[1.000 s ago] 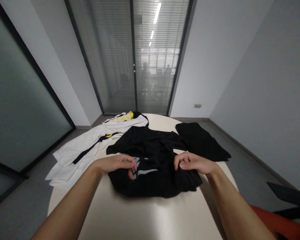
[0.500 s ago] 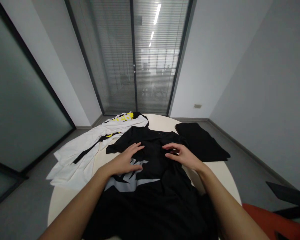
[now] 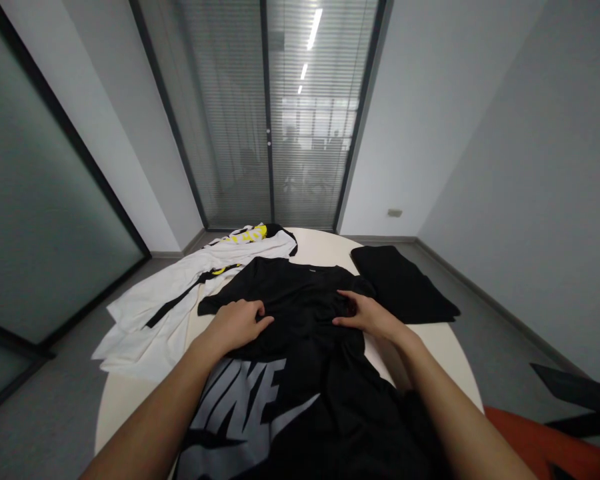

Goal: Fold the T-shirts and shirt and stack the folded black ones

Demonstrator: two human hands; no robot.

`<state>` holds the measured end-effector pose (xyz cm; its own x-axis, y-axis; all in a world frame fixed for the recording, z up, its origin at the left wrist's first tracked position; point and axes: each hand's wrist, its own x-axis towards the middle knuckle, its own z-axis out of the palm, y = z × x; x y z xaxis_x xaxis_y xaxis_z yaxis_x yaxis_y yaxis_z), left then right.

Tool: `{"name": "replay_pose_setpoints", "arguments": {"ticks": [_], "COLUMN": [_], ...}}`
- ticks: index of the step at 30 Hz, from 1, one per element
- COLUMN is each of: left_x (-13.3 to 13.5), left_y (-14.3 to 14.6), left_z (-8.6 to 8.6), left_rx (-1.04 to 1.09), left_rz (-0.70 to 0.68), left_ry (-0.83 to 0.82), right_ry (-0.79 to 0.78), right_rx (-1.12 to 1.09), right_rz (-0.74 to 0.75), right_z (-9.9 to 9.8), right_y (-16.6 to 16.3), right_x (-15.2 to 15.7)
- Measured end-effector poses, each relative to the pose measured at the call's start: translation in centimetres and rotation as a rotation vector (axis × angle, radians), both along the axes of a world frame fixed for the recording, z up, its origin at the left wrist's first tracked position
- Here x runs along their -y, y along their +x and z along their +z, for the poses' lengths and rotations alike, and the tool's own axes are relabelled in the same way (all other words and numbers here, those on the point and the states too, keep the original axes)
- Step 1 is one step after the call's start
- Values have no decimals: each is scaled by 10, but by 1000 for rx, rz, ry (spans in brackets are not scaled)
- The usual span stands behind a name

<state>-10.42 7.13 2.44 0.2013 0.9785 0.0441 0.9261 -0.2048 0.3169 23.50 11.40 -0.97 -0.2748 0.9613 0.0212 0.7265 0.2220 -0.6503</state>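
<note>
A black T-shirt lies spread on the round table, its collar at the far side and a large grey print on its near part. My left hand rests on the left of its chest area, fingers curled down into the cloth and thumb out to the side. On the right side of the chest, my right hand touches the shirt with thumb and fingers apart. Creases run through the cloth between the hands. The nearest part of the shirt is loosely bunched.
On the left, a white garment with black and yellow parts hangs over the edge of the cream table. A folded black garment lies at the right. An orange chair stands at the lower right.
The grey print has slid toward me and shows more fully. My left hand has moved slightly left and its fingers have curled. My right hand has shifted a little; the collar shows more.
</note>
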Motion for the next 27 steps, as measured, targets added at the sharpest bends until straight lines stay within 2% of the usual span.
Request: {"name": "replay_pose_setpoints", "arguments": {"ticks": [4,6,8,10,13,17,21,24,27], "left_x": [-10,-15,-19,-23,-29,-35,-38,-38,-38], "left_y": [-4,-10,-17,-24,-32,-36,-38,-42,-48], "left_z": [-6,-12,-19,-28,-39,-46,-48,-48,-49], "left_rx": [-42,-93,-160,-215,-255,-274,-256,-271,-304], "left_rz": [93,141,199,241,223,191,190,259,372], "left_ry": [162,276,316,269,192,184,203,246,299], "right_ry": [18,69,135,230,315,257,205,256,452], "right_rx": [27,38,18,23,124,269,372,301,99], "right_rz": [155,154,95,8,-125,-186,-253,-302,-339], "right_z": [11,13,11,7,0,-4,1,8,15], "right_y": [-2,-5,-6,-5,1,5,3,2,6], "right_x": [9,9,5,-1,-7,-7,-4,-3,-5]}}
